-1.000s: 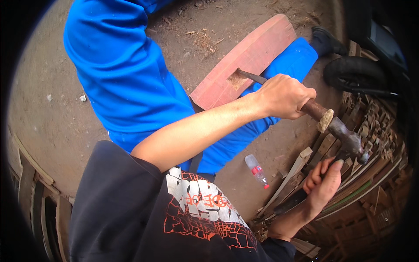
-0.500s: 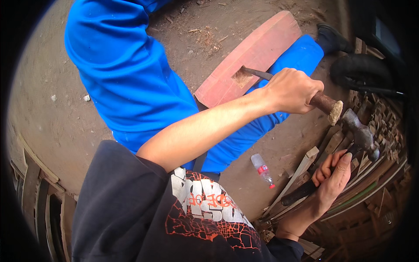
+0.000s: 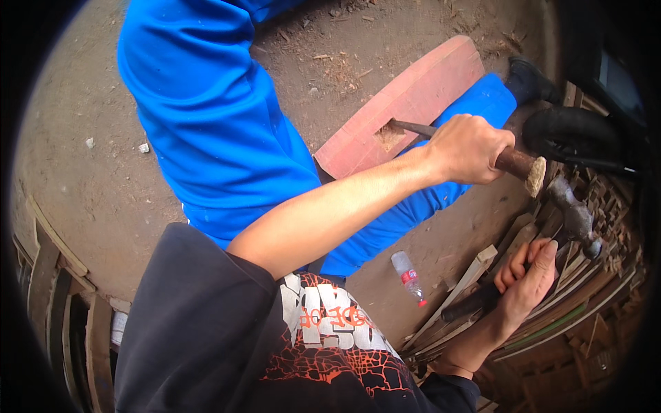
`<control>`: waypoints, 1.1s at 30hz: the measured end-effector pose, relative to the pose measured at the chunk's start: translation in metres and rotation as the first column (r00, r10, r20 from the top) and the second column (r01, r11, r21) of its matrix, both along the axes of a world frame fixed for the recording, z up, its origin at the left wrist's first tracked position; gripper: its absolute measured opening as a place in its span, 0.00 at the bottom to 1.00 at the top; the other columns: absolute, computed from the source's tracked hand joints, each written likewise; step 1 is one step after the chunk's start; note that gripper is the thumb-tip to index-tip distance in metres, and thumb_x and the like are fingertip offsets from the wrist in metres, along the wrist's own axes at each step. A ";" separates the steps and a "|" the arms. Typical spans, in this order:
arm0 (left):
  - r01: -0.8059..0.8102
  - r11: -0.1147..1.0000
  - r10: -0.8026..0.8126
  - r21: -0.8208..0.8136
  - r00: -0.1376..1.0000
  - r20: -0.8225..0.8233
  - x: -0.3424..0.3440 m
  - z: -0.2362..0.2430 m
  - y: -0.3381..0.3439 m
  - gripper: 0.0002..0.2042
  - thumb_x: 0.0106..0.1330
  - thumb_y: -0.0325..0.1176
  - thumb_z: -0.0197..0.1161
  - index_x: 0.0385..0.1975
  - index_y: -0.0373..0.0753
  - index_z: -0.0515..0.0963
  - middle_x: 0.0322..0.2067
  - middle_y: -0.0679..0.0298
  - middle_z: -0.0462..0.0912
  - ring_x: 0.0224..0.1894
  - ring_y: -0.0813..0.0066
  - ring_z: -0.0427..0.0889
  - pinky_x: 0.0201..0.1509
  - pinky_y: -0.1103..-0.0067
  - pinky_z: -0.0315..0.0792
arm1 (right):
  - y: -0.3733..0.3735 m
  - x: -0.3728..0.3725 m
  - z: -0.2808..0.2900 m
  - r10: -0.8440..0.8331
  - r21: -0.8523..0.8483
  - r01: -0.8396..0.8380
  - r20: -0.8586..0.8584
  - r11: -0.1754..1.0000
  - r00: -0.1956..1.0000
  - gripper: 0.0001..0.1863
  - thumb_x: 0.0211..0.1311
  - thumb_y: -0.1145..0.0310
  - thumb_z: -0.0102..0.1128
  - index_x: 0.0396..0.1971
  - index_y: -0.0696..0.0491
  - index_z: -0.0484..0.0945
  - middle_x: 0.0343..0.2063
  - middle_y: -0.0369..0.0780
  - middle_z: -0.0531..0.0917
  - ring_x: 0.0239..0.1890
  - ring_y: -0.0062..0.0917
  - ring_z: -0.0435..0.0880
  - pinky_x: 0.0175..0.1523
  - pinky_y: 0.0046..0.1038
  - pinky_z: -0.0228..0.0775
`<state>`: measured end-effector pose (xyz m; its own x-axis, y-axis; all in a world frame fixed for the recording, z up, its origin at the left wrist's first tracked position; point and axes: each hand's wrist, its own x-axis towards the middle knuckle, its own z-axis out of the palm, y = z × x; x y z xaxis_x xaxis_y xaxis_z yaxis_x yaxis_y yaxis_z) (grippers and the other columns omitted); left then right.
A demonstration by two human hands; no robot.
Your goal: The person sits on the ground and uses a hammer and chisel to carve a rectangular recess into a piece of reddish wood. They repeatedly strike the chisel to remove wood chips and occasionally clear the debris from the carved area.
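My left hand (image 3: 469, 146) grips a chisel by its worn wooden handle (image 3: 518, 165). The steel blade (image 3: 413, 127) rests in a rough rectangular recess (image 3: 387, 140) cut into a reddish wooden board (image 3: 435, 77), which lies beside and partly over my blue-clad leg. Closed round the black handle of a ball-peen hammer (image 3: 578, 219) is my right hand (image 3: 529, 279). The hammer head is a short gap beyond the frayed, flattened end of the chisel handle.
A plastic bottle with a red cap (image 3: 408, 279) lies on the dirt ground. Stacked wood offcuts (image 3: 613, 206) and long strips fill the right side. A black wheel (image 3: 571, 131) stands at upper right, and planks (image 3: 65, 303) lie at lower left.
The hammer head has drawn away from the chisel's end, slightly right and down. My left hand and the board appear shifted a little rightward along with the whole view.
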<state>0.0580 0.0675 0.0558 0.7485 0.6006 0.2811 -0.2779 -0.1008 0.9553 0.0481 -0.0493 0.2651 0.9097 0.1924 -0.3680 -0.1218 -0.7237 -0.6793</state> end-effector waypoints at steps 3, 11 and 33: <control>0.030 1.000 -0.030 -0.009 0.999 -0.025 0.002 0.005 -0.003 0.09 0.48 0.38 0.70 0.22 0.43 0.77 0.16 0.59 0.78 0.23 0.55 0.81 0.26 0.64 0.73 | 0.000 0.011 0.036 -0.099 0.053 0.096 0.047 0.994 0.994 0.21 0.75 0.47 0.42 0.28 0.49 0.63 0.13 0.28 0.56 0.09 0.09 0.47 0.11 0.15 0.36; 0.006 0.998 -0.007 -0.060 1.000 -0.013 0.005 0.004 0.000 0.09 0.48 0.38 0.69 0.21 0.43 0.77 0.17 0.58 0.78 0.23 0.55 0.81 0.26 0.64 0.73 | 0.017 0.010 0.020 -0.122 0.069 0.105 0.337 0.992 0.934 0.21 0.76 0.48 0.40 0.29 0.49 0.62 0.13 0.29 0.57 0.11 0.10 0.50 0.11 0.17 0.40; 0.033 0.999 -0.033 -0.006 0.999 -0.042 0.010 -0.008 -0.005 0.10 0.45 0.36 0.70 0.22 0.42 0.75 0.16 0.59 0.78 0.21 0.56 0.81 0.25 0.66 0.75 | 0.010 0.046 0.045 -0.195 0.167 0.145 0.338 0.975 0.921 0.20 0.76 0.48 0.41 0.27 0.47 0.61 0.13 0.27 0.54 0.10 0.08 0.45 0.11 0.14 0.35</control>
<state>0.0677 0.0625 0.0473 0.7792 0.5766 0.2456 -0.2405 -0.0867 0.9668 0.0945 -0.0392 0.3098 0.9988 0.0494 -0.0015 0.0290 -0.6105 -0.7915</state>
